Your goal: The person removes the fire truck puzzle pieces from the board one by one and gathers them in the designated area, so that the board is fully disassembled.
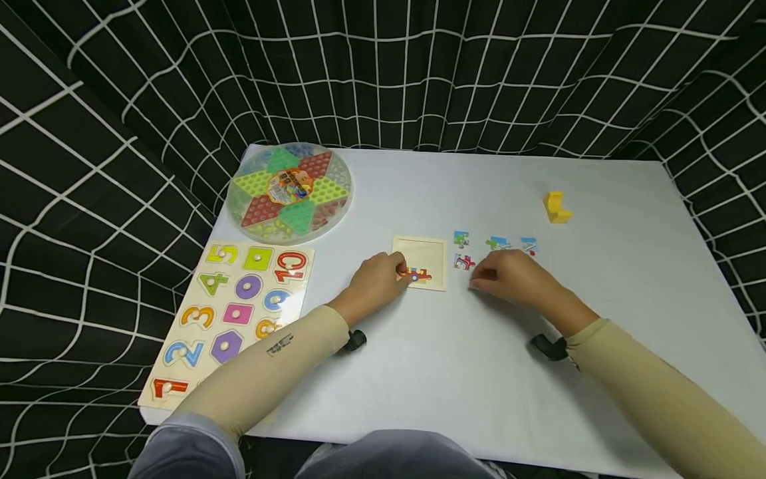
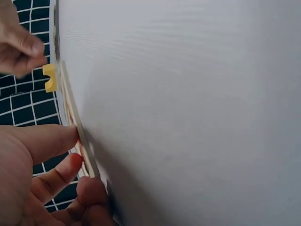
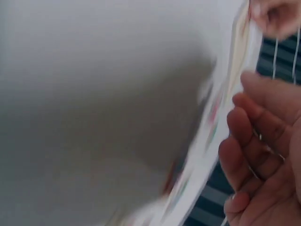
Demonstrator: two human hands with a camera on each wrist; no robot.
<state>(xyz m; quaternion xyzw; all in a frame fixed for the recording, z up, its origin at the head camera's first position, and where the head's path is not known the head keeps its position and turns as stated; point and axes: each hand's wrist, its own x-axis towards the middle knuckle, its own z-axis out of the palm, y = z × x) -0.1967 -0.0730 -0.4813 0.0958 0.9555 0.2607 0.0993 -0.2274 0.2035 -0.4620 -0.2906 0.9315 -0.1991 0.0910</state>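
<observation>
My left hand [image 1: 377,279] grips the left edge of a small square wooden puzzle tray [image 1: 426,249], thumb at its lower left. Inside the tray, along the bottom, lie joined colourful jigsaw pieces [image 1: 422,275], partly covered by that hand. In the left wrist view, thumb and fingers meet the thin tray edge [image 2: 74,110]. My right hand [image 1: 519,278] hovers just right of the tray with fingers loosely bent and nothing seen in them. Nearest to it are a red-and-blue jigsaw piece [image 1: 463,262], a green-blue piece [image 1: 461,239] and two more pieces [image 1: 529,245] behind the hand.
A number-and-shape peg board [image 1: 209,283] lies at the left, partly under my left forearm. Behind it sits a round Chinese checkers set [image 1: 290,193] in a clear case. A yellow block [image 1: 556,208] stands at the back right of the white table [image 1: 622,266].
</observation>
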